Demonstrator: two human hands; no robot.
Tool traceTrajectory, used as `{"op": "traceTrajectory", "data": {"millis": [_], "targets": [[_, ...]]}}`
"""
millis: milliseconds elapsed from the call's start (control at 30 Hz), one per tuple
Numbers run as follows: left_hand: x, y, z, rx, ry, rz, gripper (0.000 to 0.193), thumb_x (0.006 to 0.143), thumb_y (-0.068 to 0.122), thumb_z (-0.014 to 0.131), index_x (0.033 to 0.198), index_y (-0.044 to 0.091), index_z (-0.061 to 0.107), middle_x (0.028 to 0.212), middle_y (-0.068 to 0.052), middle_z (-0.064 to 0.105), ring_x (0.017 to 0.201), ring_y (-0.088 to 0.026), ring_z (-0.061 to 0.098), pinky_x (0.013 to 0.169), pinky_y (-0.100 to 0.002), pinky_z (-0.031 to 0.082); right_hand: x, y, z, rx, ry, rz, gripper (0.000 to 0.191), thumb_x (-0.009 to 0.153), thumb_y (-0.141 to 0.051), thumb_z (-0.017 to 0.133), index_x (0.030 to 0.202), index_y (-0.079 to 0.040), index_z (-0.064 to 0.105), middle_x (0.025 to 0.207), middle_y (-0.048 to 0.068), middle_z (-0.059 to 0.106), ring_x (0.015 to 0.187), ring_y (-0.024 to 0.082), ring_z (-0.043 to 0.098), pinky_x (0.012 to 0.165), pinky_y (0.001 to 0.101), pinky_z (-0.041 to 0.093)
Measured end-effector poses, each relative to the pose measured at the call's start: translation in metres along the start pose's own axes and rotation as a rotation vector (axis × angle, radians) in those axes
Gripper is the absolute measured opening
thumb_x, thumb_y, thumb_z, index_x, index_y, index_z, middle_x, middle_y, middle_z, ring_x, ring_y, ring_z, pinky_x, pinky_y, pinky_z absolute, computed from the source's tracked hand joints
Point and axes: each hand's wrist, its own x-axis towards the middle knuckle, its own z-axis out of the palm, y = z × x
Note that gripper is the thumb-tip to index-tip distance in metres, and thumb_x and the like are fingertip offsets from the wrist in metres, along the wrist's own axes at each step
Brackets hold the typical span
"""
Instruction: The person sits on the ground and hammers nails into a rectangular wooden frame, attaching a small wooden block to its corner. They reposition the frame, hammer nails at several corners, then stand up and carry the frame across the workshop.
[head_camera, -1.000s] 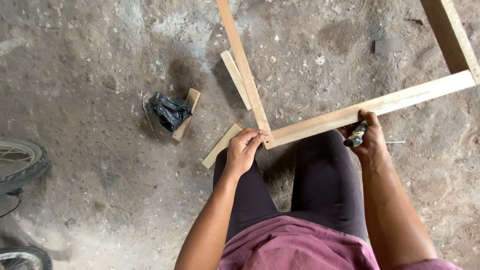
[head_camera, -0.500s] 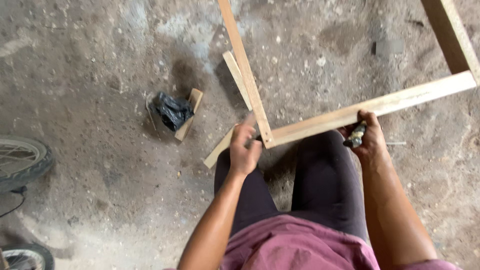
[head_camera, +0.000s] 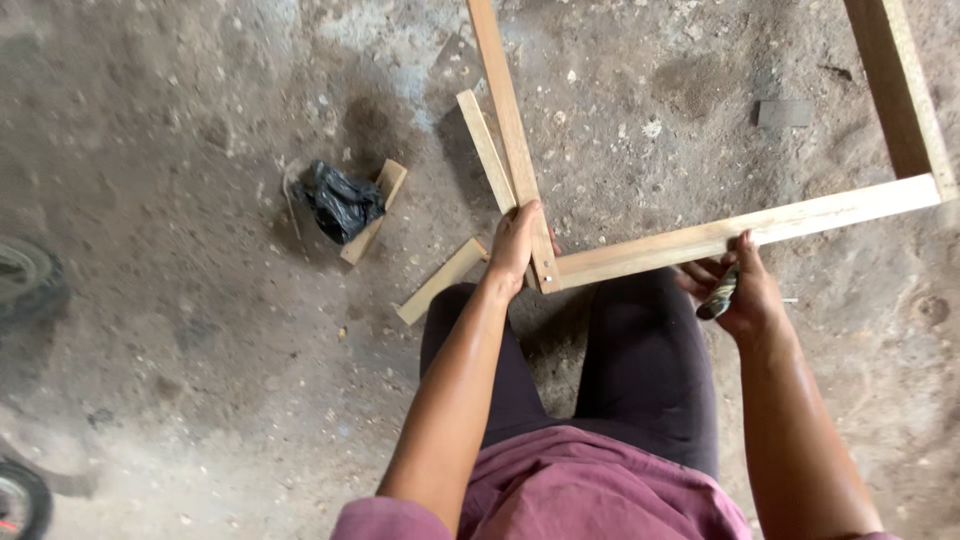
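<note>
On the dirt floor (head_camera: 180, 330), wooden frame (head_camera: 720, 235) with near corner and right corner already joined. Left hand (head_camera: 515, 245), grip closed on near corner; right hand (head_camera: 745, 290) against lower rail, grip closed around small tool (head_camera: 718, 296). Loose offcuts (head_camera: 440, 282) unused; far side out of view.

One wooden frame (head_camera: 700, 238), three loose offcuts (head_camera: 440, 282), one bag (head_camera: 342, 201).

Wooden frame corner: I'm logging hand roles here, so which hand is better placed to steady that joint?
Probably left. The left hand already grips the wooden frame right at the corner joint, while the right hand sits farther along the lower slat and also holds a small tool.
</note>
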Motion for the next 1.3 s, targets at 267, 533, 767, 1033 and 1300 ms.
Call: {"op": "traceTrajectory", "data": {"millis": [267, 533, 767, 1033, 1300], "targets": [[0.020, 0.016, 0.027, 0.177, 0.121, 0.040, 0.040, 0.100, 0.043, 0.057, 0.081, 0.008, 0.062, 0.059, -0.003, 0.052, 0.048, -0.016, 0.053, 0.044, -0.037, 0.047, -0.103, 0.031, -0.013, -0.697, 0.518, -0.116, 0.038, 0.112, -0.030, 0.057, 0.129, 0.005, 0.053, 0.087, 0.012, 0.057, 0.062, 0.016, 0.052, 0.050, 0.0323, 0.049], [-0.001, 0.041, 0.039, 0.107, 0.038, 0.012, 0.054, 0.093, 0.064, 0.053, 0.080, 0.013, 0.062, 0.053, -0.002, 0.056, 0.044, -0.015, 0.057, 0.046, -0.034, 0.055, -0.187, 0.072, 0.017, -1.304, 0.110, -0.582, 0.029, 0.102, -0.019, 0.055, 0.128, -0.007, 0.058, 0.083, 0.021, 0.068, 0.064, 0.034, 0.068, 0.050, 0.0445, 0.054], [0.021, 0.035, 0.031, 0.019, 0.152, -0.010, 0.047, 0.087, 0.061, 0.067, 0.082, 0.014, 0.061, 0.062, -0.001, 0.056, 0.052, -0.013, 0.059, 0.051, -0.034, 0.054, -0.199, 0.080, 0.055, -1.470, -0.012, -0.743, 0.029, 0.099, -0.025, 0.057, 0.123, -0.009, 0.057, 0.075, 0.025, 0.069, 0.062, 0.044, 0.069, 0.051, 0.0538, 0.052], [0.023, 0.016, 0.036, 0.152, 0.133, -0.006, 0.065, 0.098, 0.068, 0.057, 0.075, 0.008, 0.050, 0.058, -0.004, 0.048, 0.046, -0.016, 0.052, 0.047, -0.033, 0.055, -0.199, 0.067, 0.080, -1.606, -0.020, -0.556, 0.022, 0.103, -0.023, 0.053, 0.120, -0.008, 0.054, 0.074, 0.024, 0.069, 0.050, 0.038, 0.066, 0.039, 0.0490, 0.048], [0.024, 0.031, 0.028, 0.095, 0.123, -0.024, 0.052, 0.088, 0.067, 0.056, 0.109, 0.021, 0.063, 0.062, -0.001, 0.057, 0.052, -0.012, 0.058, 0.048, -0.032, 0.054, -0.187, 0.061, 0.066, -1.574, -0.044, -0.561, 0.025, 0.104, -0.027, 0.052, 0.117, -0.006, 0.052, 0.056, 0.011, 0.061, 0.035, 0.021, 0.053, 0.028, 0.0403, 0.040]]}}
